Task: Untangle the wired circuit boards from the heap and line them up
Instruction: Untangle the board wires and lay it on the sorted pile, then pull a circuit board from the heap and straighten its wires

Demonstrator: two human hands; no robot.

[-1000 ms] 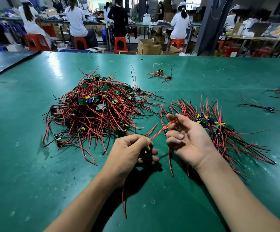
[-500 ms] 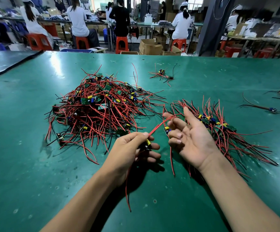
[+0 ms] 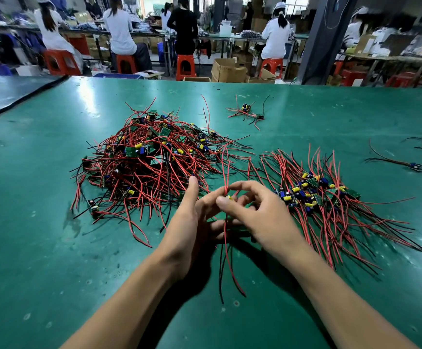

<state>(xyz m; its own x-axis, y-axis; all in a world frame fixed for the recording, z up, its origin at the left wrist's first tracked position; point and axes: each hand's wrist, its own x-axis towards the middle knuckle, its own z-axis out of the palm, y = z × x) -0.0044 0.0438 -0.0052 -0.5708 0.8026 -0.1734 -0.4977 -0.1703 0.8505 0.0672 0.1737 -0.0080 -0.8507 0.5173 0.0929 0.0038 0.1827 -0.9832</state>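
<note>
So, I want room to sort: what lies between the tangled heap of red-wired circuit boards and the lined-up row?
Head view: the left hand and right hand holding one red-wired board, over green tabletop crossed by stray wire ends.

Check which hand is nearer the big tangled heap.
Left. The left hand sits at the near edge of the heap, thumb reaching its wires; the right hand is farther right, beside the lined-up boards.
</note>
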